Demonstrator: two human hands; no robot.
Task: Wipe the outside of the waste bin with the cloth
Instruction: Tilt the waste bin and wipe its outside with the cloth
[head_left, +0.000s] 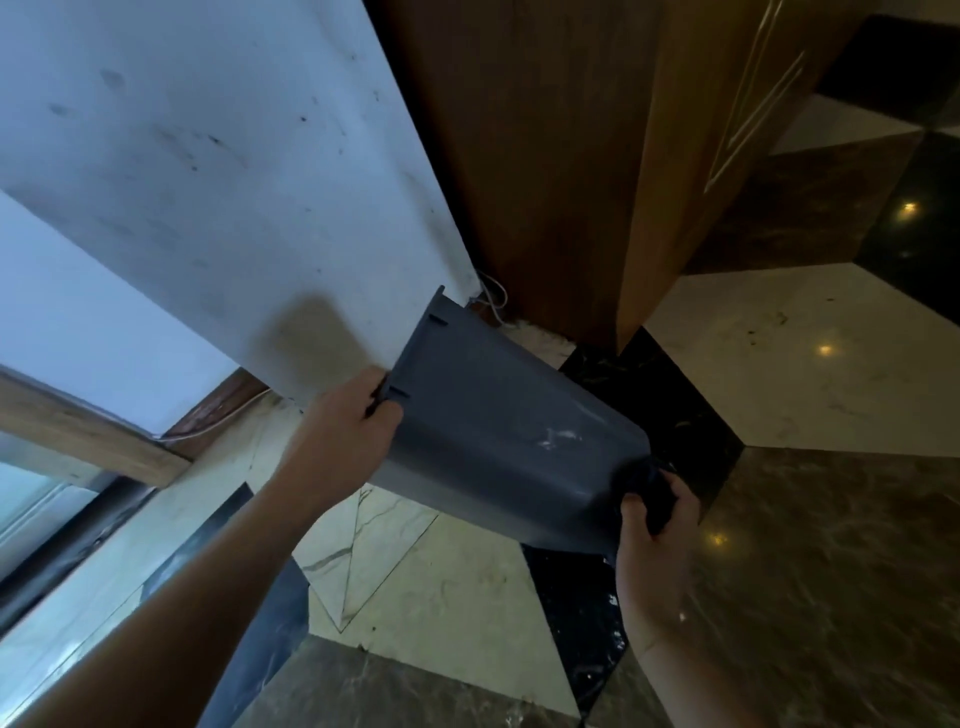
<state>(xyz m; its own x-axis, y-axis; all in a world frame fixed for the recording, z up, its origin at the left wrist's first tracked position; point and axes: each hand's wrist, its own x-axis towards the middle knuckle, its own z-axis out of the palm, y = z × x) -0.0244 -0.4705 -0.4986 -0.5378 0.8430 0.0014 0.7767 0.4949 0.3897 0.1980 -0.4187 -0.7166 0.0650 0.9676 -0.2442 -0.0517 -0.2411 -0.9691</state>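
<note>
A dark grey plastic waste bin (488, 436) is held tilted on its side above the floor, its rim toward the upper left and its base toward the lower right. My left hand (348, 431) grips the rim end. My right hand (654, 540) holds a dark cloth (652, 493) pressed against the bin's base corner. White smears show on the bin's side near the base.
A scuffed white wall (208, 171) stands behind the bin, with a wooden cabinet (571, 156) to its right. A thin white cable (493, 299) hangs at the corner. A wooden window frame (88, 436) is at the left. Patterned marble floor (805, 571) lies below.
</note>
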